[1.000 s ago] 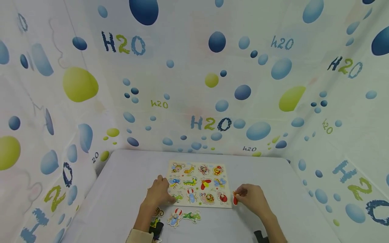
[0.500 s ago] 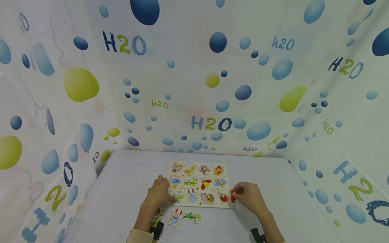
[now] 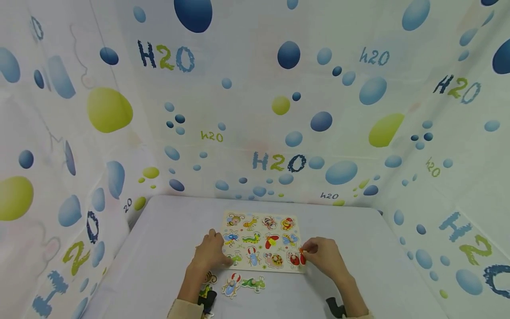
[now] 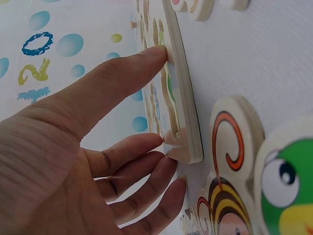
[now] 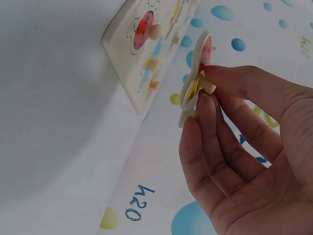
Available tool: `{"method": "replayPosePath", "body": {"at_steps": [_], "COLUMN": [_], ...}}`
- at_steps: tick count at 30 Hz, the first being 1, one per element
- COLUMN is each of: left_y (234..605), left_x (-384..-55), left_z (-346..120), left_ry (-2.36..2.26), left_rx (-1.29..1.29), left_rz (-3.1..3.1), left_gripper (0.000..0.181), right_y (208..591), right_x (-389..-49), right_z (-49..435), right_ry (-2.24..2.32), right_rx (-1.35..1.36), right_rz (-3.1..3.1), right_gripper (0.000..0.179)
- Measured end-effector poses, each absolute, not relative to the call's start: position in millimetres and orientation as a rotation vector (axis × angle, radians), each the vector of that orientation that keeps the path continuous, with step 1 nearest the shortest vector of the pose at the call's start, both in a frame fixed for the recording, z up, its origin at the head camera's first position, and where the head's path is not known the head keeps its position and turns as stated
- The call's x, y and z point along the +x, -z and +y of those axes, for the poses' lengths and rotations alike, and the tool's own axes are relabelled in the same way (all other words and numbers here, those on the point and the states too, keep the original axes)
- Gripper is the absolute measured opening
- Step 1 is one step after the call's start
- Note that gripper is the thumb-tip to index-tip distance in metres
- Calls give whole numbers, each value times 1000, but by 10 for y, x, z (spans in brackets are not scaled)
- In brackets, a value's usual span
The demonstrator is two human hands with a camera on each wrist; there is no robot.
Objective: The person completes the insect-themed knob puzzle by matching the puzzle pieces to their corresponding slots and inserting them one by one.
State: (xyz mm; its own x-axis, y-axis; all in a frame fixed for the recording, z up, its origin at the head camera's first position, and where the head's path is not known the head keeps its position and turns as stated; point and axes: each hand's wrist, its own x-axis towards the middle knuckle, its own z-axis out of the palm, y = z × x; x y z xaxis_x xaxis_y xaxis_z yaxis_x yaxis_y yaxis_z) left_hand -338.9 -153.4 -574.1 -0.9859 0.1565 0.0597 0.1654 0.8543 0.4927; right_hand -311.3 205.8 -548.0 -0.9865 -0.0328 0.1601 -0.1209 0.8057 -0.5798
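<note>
A wooden insect puzzle board (image 3: 259, 267) lies flat on the white table. My left hand (image 3: 210, 251) is at its near left corner: in the left wrist view the thumb (image 4: 139, 63) presses on the face and the other fingers touch the edge. With thumb and fingertips, my right hand (image 3: 323, 257) pinches the wooden knob (image 5: 207, 85) of a red and yellow insect puzzle piece (image 5: 206, 51). That piece is held tilted up and overlaps the board's right edge beside the ladybird (image 3: 294, 259) in the head view.
Nearer me lie a blue stag beetle piece (image 3: 231, 285) and a green grasshopper piece (image 3: 254, 283). More pieces, one with a spiral wing (image 4: 227, 152) and one green with a big eye (image 4: 283, 178), sit by the left wrist. A patterned cloth (image 3: 247, 102) surrounds the table.
My right hand has moved left with the red piece, from beside the board to over its right edge. The left hand stays at the board's corner.
</note>
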Motion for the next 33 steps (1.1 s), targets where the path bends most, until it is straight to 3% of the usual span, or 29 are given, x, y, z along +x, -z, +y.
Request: {"method": "replayPosePath", "body": {"at_steps": [33], "left_y": [5737], "left_x": [-3386], "left_z": [-1537], "left_ry": [803], "left_rx": [-255], "left_rz": [-3011], "left_gripper": [62], "right_y": [5476], "right_x": [-3258], "right_z": [1844], "right_ry": [-949], "right_rx": [219], "right_rz": [-2802], "right_gripper": [14]}}
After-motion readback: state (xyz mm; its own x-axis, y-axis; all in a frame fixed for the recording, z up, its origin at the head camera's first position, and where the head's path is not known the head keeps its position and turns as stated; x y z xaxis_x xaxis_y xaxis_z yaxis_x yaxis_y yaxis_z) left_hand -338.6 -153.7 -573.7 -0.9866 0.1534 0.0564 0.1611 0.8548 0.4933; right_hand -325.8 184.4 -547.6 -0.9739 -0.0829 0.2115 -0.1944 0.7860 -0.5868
